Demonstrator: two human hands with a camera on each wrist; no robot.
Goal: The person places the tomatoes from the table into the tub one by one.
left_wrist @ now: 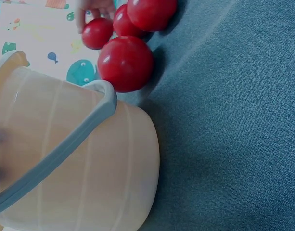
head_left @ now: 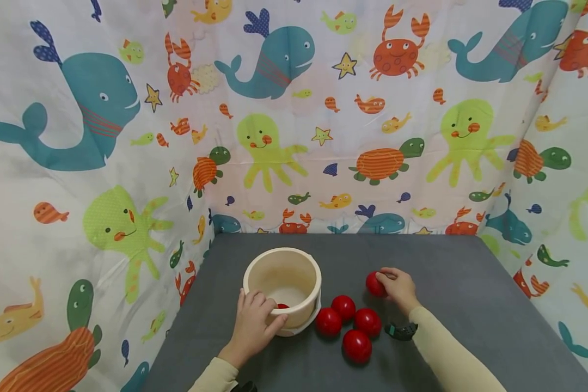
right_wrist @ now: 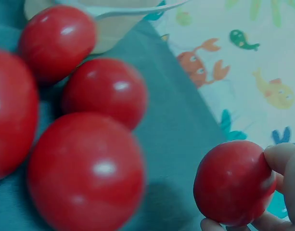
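Note:
A cream bucket (head_left: 299,316) with a pale handle (left_wrist: 60,159) stands upright on the grey table, a red ball (head_left: 282,306) partly visible inside it. My left hand (head_left: 255,324) grips the bucket's near-left rim, fingers over the edge. To the right, my right hand (head_left: 399,288) pinches a smooth, shiny red ball (right_wrist: 234,183) between thumb and fingers. Between the bucket and that hand lies a loose cluster of several more red balls (head_left: 357,346), the leftmost red ball (head_left: 329,322) right beside the bucket.
Grey cloth covers the table (head_left: 451,272). A white curtain (head_left: 333,98) printed with sea animals hangs behind and along both sides. A dark band (head_left: 400,331) with a device sits at the right wrist.

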